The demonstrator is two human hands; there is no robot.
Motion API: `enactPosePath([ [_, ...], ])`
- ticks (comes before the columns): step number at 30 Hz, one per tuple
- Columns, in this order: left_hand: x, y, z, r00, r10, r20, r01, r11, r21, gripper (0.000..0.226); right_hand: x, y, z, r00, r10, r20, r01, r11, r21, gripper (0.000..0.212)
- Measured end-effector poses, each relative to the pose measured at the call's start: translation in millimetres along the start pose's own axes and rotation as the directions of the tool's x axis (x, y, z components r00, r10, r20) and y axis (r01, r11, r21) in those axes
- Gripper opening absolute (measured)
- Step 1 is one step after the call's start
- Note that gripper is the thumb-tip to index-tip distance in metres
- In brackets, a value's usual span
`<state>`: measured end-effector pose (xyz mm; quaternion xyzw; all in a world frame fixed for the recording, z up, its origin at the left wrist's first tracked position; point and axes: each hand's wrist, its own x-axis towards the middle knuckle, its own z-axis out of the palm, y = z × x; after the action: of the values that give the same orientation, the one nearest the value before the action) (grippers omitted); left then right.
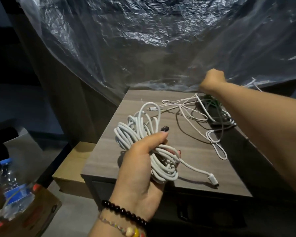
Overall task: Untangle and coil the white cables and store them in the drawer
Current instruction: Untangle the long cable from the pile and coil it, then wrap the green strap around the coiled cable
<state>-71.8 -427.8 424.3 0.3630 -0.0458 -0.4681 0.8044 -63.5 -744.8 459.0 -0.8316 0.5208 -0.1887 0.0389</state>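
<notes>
Nearest, the left hand (140, 170), wearing two beaded bracelets, curled its thumb and fingers round one coiled bundle of thick white cable (143, 142), held just above the grey wood-grain worktop (102, 158); one plug end (212, 179) trailed onto the surface; farther back, a loose tangle of thin white cables (200, 113) lay on the worktop; farthest, the right hand (212, 79) was closed in a fist at the clear plastic sheet (143, 48); what it gripped could not be told.
</notes>
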Motion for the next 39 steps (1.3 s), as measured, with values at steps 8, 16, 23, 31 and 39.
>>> enactPosePath([
  [8,11,9,0,0.999,-0.030,-0.032,0.029,0.999,-0.039,0.021,-1,0,34,0.983,0.176,0.054,-0.175,0.984,-0.030,0.032],
  [16,12,9,0,0.997,-0.054,-0.047,0.052,0.998,-0.030,0.023,-9,-8,22,0.998,0.056,-0.032,-0.054,0.997,0.052,0.021],
  [23,6,16,-2,0.989,0.022,-0.144,-0.040,0.992,-0.120,0.023,-70,-31,-10,0.845,-0.115,-0.523,0.485,0.579,0.656,0.034],
  [31,-22,13,7,0.993,0.016,-0.117,-0.029,0.993,-0.111,0.021,-187,-23,-64,0.791,-0.225,-0.569,0.604,0.430,0.671,0.031],
  [39,-46,-8,3,0.998,0.055,0.011,-0.055,0.998,-0.023,0.024,-287,10,-83,0.973,-0.111,-0.201,0.202,0.000,0.979,0.037],
])
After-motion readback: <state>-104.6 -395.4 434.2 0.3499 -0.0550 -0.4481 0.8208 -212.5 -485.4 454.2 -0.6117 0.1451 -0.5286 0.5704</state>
